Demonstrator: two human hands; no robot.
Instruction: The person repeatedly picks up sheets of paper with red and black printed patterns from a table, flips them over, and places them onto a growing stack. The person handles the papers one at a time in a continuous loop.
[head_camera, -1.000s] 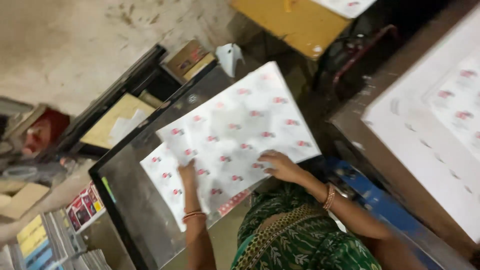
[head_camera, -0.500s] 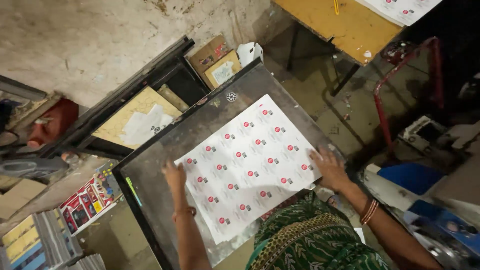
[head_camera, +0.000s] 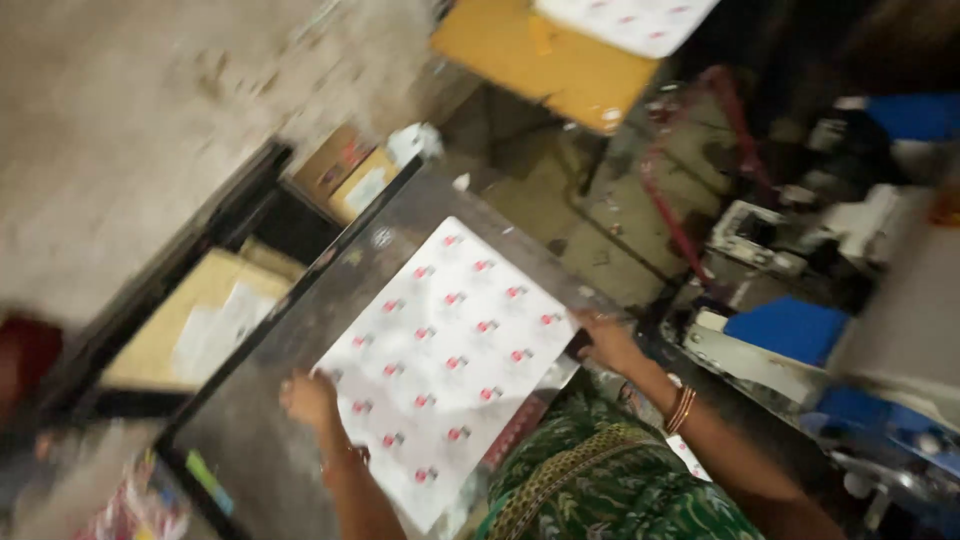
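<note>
Sheet (head_camera: 450, 360) shifted right; left hand (head_camera: 308, 398), right hand (head_camera: 608, 343) grip its edges.

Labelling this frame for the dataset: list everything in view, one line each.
printed sheet: 1, white with rows of small red marks, flat on the work table
work table: 1, grey metal, centre
yellow table: 1, top, with another white printed sheet on it
cardboard boxes: 2, brown, beyond the table's far corner
red frame: 1, on the floor at right
blue parts: several, right, blurred
left hand: on the sheet's left edge
right hand: at the sheet's right edge
</note>
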